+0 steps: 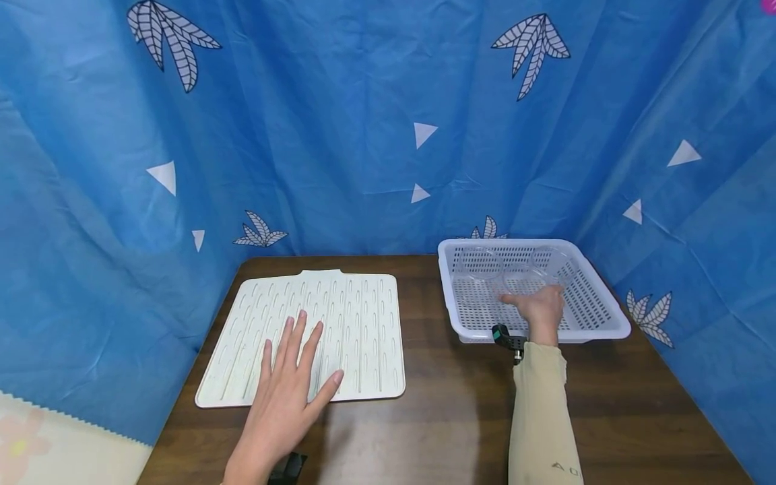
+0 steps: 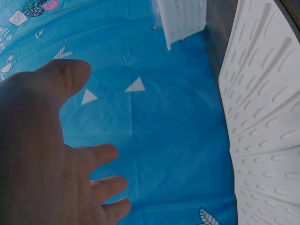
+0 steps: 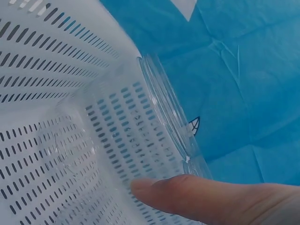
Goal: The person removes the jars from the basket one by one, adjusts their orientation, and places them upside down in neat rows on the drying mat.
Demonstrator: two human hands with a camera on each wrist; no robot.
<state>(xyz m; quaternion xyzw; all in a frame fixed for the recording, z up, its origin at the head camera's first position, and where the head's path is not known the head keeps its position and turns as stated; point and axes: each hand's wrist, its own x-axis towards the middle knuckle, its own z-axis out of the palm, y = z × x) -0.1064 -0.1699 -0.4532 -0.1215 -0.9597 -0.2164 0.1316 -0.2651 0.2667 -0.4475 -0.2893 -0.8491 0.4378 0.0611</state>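
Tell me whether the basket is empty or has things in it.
Not empty: clear round containers show inside the basket in both the head and right wrist views.

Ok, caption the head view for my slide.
Left hand spread above a white mat, right hand over a basket of clear containers.

Printed letters (image 1: 566, 466) mark the right sleeve (image 1: 541, 411): from here I read an "A"; the rest is unclear.
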